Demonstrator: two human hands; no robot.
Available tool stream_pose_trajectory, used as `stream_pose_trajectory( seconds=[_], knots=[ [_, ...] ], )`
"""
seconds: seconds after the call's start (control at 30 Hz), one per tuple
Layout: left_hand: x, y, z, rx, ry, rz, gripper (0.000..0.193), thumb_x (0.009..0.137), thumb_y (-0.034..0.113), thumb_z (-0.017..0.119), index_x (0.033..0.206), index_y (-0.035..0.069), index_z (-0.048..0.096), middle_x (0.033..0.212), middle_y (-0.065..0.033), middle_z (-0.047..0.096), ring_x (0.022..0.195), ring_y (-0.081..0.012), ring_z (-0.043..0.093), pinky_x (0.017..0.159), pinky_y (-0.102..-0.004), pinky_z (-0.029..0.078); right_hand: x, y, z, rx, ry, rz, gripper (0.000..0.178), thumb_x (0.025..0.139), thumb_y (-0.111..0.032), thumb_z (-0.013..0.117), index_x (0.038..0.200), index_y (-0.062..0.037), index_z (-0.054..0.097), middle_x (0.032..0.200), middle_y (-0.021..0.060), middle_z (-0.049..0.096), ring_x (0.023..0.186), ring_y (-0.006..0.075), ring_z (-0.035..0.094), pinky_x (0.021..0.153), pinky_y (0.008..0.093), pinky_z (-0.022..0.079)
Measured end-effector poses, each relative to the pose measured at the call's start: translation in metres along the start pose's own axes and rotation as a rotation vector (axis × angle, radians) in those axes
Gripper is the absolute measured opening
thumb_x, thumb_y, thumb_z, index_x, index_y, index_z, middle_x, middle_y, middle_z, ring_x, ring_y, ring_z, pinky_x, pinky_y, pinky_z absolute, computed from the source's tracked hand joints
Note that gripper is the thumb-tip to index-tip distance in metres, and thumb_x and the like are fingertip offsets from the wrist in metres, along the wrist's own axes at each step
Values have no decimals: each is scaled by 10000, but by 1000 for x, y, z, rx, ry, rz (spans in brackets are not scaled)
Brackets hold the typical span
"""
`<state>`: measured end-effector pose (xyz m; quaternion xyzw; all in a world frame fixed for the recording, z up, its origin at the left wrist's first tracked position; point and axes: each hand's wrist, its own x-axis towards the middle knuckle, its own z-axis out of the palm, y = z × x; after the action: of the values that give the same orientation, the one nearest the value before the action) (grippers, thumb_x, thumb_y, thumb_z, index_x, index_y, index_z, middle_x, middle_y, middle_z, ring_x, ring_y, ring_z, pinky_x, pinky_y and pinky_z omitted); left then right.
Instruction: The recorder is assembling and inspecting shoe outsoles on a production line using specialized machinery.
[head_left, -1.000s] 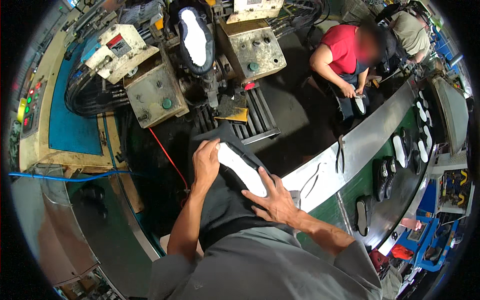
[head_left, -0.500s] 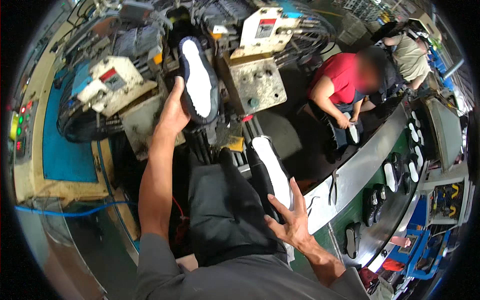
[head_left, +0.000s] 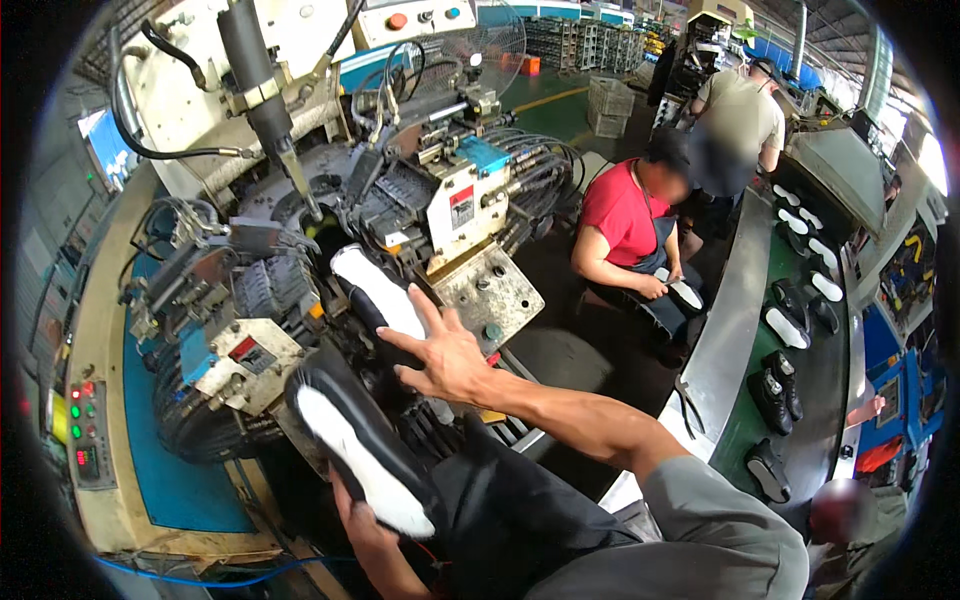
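Observation:
My left hand (head_left: pixel 362 522) is closed around the lower end of a black shoe upper (head_left: pixel 360 455) with a white underside, tilted in front of the machine near my lap. Part of that hand is hidden behind the shoe. My right hand (head_left: pixel 450 358) reaches across to a second black shoe upper (head_left: pixel 375 290), also with its white underside facing up. Its fingers are spread around the near end of this second shoe, gripping it. The far end of the second shoe points into the middle of the machine (head_left: pixel 465 205), between its two cream-coloured side blocks.
A control panel with lit buttons (head_left: pixel 90 440) stands at the left. At the right, a person in red (head_left: pixel 620 215) works on a shoe beside a metal-edged conveyor (head_left: pixel 735 310) carrying several shoes. Pliers (head_left: pixel 690 405) lie on its edge. Another person (head_left: pixel 740 120) stands farther back.
My left hand has come down and back from the machine with a shoe. My right hand has moved from my lap up to the machine with the other shoe. The view has shifted.

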<state>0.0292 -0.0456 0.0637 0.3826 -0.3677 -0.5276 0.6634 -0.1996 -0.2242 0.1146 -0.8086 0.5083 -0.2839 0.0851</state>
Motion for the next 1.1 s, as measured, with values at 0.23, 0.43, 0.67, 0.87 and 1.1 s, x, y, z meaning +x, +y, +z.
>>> stream_pose_trajectory(
  seconds=[0.23,0.43,0.67,0.87,1.1],
  knots=[
    [-112,28,-27,-72,178,-116,1053,863,203,685,1783,79,187,1752,-215,353,1568,-446,431,1254,-559,413,9,-11,45,23,81,27,641,903,-400,810,1527,-365,664,1770,300,212,1260,533,544,1100,596,532],
    [-165,-45,-127,-128,141,-174,1165,867,382,825,1781,67,174,1717,-225,395,1529,-436,478,1215,-561,449,-5,-11,46,94,58,64,666,897,-406,816,1541,-380,643,1757,333,222,1255,543,548,1085,593,541],
    [-178,-47,-83,-216,129,-271,1177,841,479,785,1779,94,188,1724,-224,376,1514,-458,474,1172,-600,488,-14,-20,47,-178,75,-132,858,890,-408,815,1650,-161,501,1733,383,250,1559,648,269,1293,654,280],
    [-169,-40,-38,-305,161,-247,1068,916,675,688,1730,117,283,1492,-344,575,1243,-502,665,1025,-657,585,-10,-24,70,-189,137,-206,923,862,-382,831,1655,-81,466,1712,376,307,1629,549,227,1332,652,185],
    [-134,-31,-17,-225,65,-357,1116,884,613,707,1755,107,228,1628,-243,470,1368,-454,593,1062,-641,575,54,-16,86,-235,150,-176,885,906,-399,793,1661,-75,462,1702,389,321,1629,551,229,1332,644,191]
  ],
)
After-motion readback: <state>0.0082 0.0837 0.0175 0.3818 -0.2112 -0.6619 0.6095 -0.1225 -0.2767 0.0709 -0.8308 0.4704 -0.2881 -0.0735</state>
